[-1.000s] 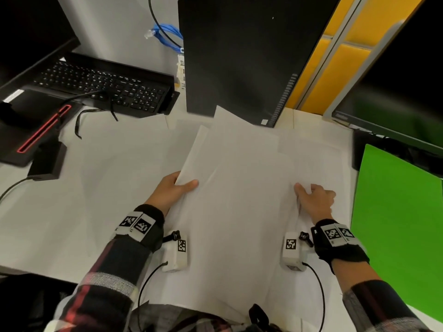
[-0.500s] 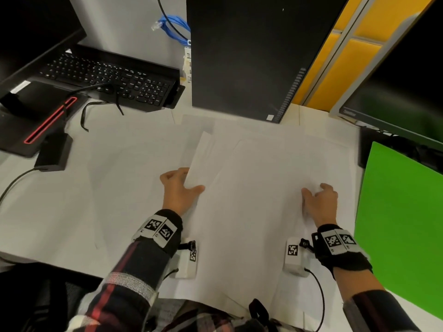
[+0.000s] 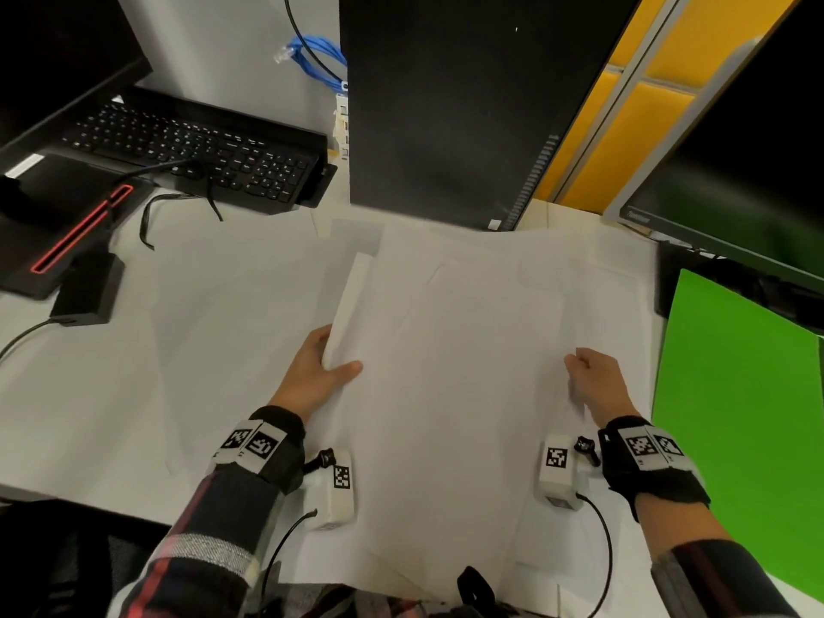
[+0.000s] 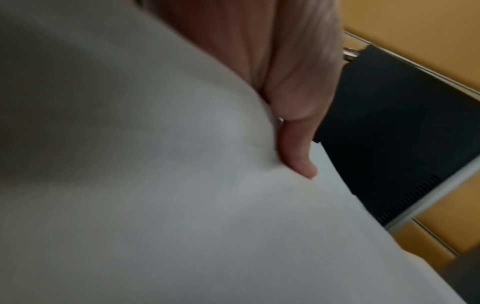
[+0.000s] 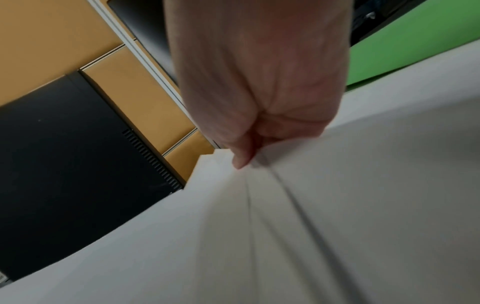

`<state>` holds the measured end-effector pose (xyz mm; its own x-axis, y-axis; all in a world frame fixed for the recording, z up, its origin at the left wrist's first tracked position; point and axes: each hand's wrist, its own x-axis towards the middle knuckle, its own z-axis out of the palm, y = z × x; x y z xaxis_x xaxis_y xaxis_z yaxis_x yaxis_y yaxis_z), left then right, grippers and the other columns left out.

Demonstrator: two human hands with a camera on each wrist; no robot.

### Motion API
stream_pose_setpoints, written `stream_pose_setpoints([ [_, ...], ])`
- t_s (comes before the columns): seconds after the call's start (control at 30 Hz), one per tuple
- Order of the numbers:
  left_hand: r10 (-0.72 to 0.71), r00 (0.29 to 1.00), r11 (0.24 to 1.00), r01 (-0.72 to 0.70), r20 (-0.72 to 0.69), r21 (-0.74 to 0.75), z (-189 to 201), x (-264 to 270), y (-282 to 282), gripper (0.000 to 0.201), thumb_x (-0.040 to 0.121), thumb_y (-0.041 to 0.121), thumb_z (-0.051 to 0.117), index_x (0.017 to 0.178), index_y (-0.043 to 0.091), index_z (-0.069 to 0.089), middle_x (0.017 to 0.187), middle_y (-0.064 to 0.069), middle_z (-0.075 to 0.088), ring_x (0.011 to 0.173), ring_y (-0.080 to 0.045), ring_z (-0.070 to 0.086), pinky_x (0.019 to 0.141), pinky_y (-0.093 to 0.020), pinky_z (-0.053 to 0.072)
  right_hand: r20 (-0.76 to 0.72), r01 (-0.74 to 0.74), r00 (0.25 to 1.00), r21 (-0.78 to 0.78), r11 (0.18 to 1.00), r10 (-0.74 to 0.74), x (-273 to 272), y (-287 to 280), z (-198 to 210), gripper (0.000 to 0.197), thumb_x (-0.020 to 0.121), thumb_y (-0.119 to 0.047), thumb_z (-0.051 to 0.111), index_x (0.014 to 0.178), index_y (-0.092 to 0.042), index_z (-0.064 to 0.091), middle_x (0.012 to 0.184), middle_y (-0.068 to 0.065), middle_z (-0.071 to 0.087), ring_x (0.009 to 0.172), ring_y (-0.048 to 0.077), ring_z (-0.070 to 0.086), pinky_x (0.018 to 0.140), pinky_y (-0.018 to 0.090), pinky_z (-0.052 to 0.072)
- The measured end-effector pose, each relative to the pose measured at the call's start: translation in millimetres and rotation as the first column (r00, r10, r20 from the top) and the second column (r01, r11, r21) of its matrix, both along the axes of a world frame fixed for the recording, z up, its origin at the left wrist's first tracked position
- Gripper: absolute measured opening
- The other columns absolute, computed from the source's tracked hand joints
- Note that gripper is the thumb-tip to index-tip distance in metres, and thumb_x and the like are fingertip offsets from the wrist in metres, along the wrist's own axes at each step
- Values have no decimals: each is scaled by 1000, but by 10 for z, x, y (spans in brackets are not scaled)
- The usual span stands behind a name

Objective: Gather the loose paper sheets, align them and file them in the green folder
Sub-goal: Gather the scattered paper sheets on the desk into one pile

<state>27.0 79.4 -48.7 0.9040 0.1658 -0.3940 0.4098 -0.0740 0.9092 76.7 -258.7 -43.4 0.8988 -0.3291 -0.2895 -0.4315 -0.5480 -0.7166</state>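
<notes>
A loose stack of white paper sheets (image 3: 455, 385) is held over the white desk between both hands, its corners fanned out at the far end. My left hand (image 3: 319, 372) grips the stack's left edge, thumb on top, fingers underneath (image 4: 296, 148). My right hand (image 3: 595, 383) pinches the right edge (image 5: 244, 156), where several sheet edges show fanned (image 5: 285, 205). The green folder (image 3: 735, 417) lies flat at the right, just beyond the right hand and partly under the papers' edge.
A black computer tower (image 3: 446, 104) stands right behind the papers. A keyboard (image 3: 196, 153), a black and red device (image 3: 67, 234) and a power brick (image 3: 89, 289) with cables sit at the left. A monitor (image 3: 735, 171) stands behind the folder.
Both hands have drawn the sheets closer together and nearer to me; the fanned far corners have closed up. The left hand shifted right along the stack's edge.
</notes>
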Motion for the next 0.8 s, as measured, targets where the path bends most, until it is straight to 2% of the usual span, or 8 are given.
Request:
stream_pose_setpoints([
  [0.13,61,998,998,-60,25,-21,15,-7,-19,62,83,7,65,137,12,34,122,0,50,106,-19,53,91,-32,45,-9,15,1000,137,990,-14,-8,95,-27,39,94,-7,37,56,-14,31,58,4,33,55,16,29,53,27,24],
  [0.27,150,988,989,-150,27,-15,-6,48,-107,59,86,6,61,137,14,33,136,-5,44,124,-21,45,105,-36,40,-97,157,986,299,941,-134,84,270,93,47,98,-45,23,76,-15,51,64,3,52,60,18,48,60,26,38],
  [0.37,268,963,963,-268,8,-8,-9,-2,-13,58,89,8,56,140,17,29,141,-4,38,130,-21,41,107,-33,37,-157,200,977,446,872,-144,79,184,153,61,92,-62,18,89,-16,57,60,3,66,51,14,58,52,23,41],
  [0.47,210,978,975,-210,-7,-68,93,3,-113,57,93,10,50,142,18,22,127,0,43,104,-15,51,87,-26,41,-184,8,982,282,959,46,81,342,147,63,93,-58,27,115,-7,58,100,13,61,84,23,53,75,28,39],
  [0.53,103,994,993,-105,-42,-51,147,65,-274,59,93,17,49,143,19,17,124,-3,48,95,-15,54,85,-29,43,-141,-65,984,287,956,109,60,516,127,52,92,-47,46,125,-7,54,105,6,58,88,20,55,69,24,42],
  [0.6,88,995,996,-89,-50,-22,175,100,-345,65,92,25,51,144,19,13,127,-5,48,102,-20,55,91,-33,45,-117,-69,987,310,948,110,42,557,125,45,87,-34,60,123,-6,57,107,7,63,89,22,60,65,22,45],
  [0.7,204,976,977,-208,-75,-55,187,86,-201,70,91,24,55,145,19,11,127,-6,46,109,-24,54,96,-36,46,-167,-20,983,333,943,80,39,399,90,41,82,-16,68,117,3,61,112,20,66,95,32,65,81,36,52],
  [0.8,282,957,959,-281,-61,24,155,-34,63,59,90,13,55,141,14,27,117,-6,50,101,-22,57,84,-24,45,-179,-29,980,320,947,90,34,350,92,38,82,-5,67,117,5,58,114,23,64,96,34,62,90,43,49],
])
